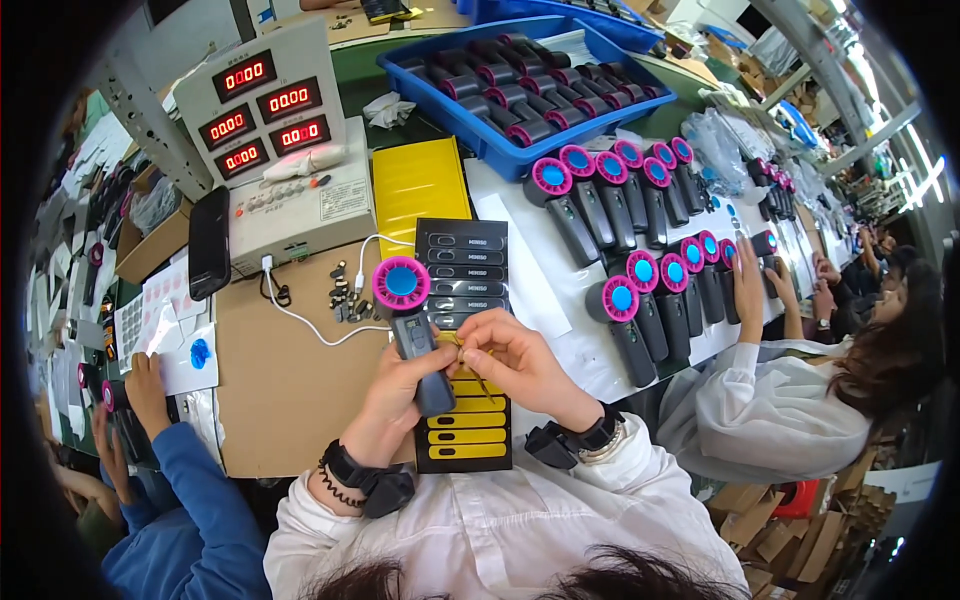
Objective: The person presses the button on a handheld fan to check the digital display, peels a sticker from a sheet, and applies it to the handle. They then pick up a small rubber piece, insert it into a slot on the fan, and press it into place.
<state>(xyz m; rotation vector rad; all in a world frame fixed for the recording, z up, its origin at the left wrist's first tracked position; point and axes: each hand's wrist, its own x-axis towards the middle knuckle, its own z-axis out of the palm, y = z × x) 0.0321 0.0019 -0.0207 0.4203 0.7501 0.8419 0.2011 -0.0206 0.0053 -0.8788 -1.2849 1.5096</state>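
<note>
My left hand [388,396] is closed around the dark grey handle of a handheld fan [418,352], its round pink head with a blue disc in the middle tilted upward. Just right of the handle, my right hand [525,372] has thumb and fingertips pinched together. A thin yellowish bit shows at those fingertips, too small to name. Beneath both hands lies a black sticker sheet [467,464], with dark labels in its upper rows and yellow backing showing in the lower ones. A white cable [318,328] runs close to the fan on the left.
A meter box with red digits [300,215] stands back left, a black phone [209,243] against it. Small dark parts [350,300] lie on brown cardboard. Several finished-looking fans [620,298] rest at right, below a blue crate [520,160] of fan bodies. Co-workers' hands [747,290] reach in from both sides.
</note>
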